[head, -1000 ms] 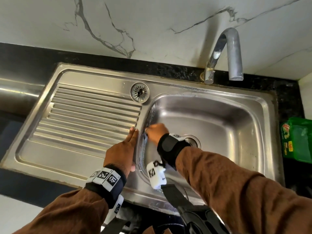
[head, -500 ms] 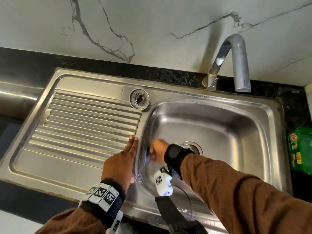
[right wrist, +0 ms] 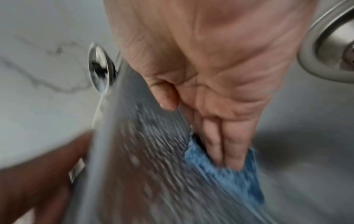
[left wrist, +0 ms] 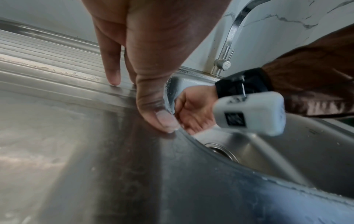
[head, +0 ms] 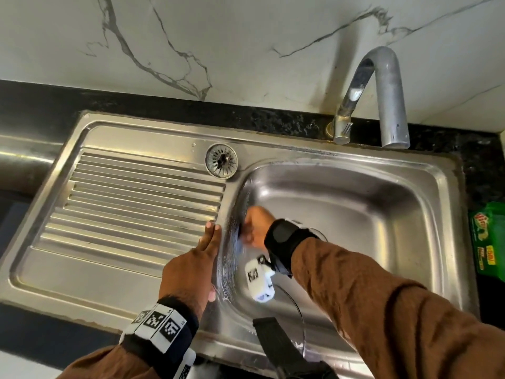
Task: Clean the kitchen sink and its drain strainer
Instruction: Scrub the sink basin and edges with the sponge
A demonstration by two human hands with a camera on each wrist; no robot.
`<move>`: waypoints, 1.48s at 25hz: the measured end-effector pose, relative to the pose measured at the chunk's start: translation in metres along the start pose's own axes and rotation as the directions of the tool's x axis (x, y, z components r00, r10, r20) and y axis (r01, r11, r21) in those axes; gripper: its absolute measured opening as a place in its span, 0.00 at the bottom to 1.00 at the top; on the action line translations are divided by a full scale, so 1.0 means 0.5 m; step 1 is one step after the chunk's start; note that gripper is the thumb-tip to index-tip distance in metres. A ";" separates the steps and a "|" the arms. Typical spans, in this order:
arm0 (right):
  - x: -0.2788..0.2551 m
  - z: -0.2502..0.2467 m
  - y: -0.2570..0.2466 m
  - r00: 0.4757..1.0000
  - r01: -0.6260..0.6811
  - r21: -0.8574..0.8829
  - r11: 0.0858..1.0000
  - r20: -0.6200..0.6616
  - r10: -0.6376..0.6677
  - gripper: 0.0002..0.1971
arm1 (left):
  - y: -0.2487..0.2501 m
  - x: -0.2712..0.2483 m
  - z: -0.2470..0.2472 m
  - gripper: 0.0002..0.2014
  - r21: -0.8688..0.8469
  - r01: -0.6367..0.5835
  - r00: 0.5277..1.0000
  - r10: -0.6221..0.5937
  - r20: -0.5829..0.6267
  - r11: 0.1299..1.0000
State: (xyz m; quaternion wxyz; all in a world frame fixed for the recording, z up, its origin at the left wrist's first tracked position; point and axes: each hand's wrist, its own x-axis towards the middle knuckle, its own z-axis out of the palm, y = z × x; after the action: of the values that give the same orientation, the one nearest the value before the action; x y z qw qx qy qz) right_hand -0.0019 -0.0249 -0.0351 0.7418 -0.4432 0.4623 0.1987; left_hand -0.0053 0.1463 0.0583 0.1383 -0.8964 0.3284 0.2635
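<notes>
Landmark: the sink basin, a steel bowl set into the dark counter.
Right hand: inside the basin at its left wall, straight fingers pressing a blue cloth flat against the soapy steel; nothing is curled round the cloth that I can see.
Left hand: flat on the rim just left of the basin, fingers extended onto the ribbed drainboard, holding nothing, bracing.
Drain strainer: out of the drain, lying on the sink deck beside the basin's back left corner, apart from both hands.
Drain opening: at the basin floor, uncovered.
Faucet: behind the basin, no water visible.
Handling, cloth: likely soft, limp and wet; spread fingers and palm pressure should keep it from bunching on slick metal.
Handling, strainer: likely light, rigid, slippery once soaped; best pinched by its rim or its centre knob.
</notes>
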 end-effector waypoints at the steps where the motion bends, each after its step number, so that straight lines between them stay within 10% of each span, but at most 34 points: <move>1: 0.013 -0.011 -0.027 0.992 0.113 0.036 0.993 -0.067 -0.110 0.12 | 0.000 0.001 0.002 0.60 0.005 -0.012 1.000 0.012 -0.006 1.000; 3: 0.003 -0.001 -0.070 0.954 0.282 0.053 0.958 -0.119 -0.274 0.10 | 0.000 0.007 0.008 0.60 0.034 -0.033 0.999 0.034 -0.023 0.999; 7: -0.012 0.025 0.005 0.978 0.204 -0.281 0.938 0.008 -0.210 0.11 | 0.006 0.022 0.022 0.63 0.025 -0.026 0.999 0.027 -0.029 0.999; 12: -0.008 0.000 -0.070 0.959 0.283 0.303 0.910 -0.109 -0.262 0.24 | -0.002 0.029 0.035 0.66 0.021 -0.047 0.998 0.048 -0.042 0.999; 16: -0.023 0.041 -0.003 0.980 0.169 -0.170 0.971 -0.071 -0.184 0.10 | -0.002 0.030 0.037 0.67 -0.011 -0.033 0.999 0.033 -0.037 0.999; 22: -0.041 0.021 -0.032 0.927 0.336 -0.166 0.927 -0.115 -0.356 0.12 | -0.007 0.020 0.028 0.68 -0.047 -0.041 0.999 0.040 -0.029 0.998; 27: -0.105 0.024 0.117 0.974 0.225 -0.263 0.938 0.069 -0.214 0.10 | -0.018 0.024 0.020 0.67 -0.109 -0.056 0.998 0.055 -0.010 0.992; 32: -0.104 0.031 0.124 0.970 0.229 -0.280 0.932 -0.011 -0.242 0.11 | -0.010 0.022 0.011 0.62 -0.101 -0.045 0.999 0.045 -0.003 0.994; 37: -0.159 -0.031 0.175 0.962 0.265 -0.810 0.523 0.258 -0.087 0.11 | -0.013 0.019 0.008 0.64 -0.081 -0.049 0.999 0.049 -0.003 0.995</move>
State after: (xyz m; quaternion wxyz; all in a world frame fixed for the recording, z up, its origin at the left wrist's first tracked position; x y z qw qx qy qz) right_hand -0.1105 0.0174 -0.0110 0.4951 -0.7673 0.1922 0.3594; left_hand 0.0036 0.1477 0.0500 0.0952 -0.8930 0.3395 0.2797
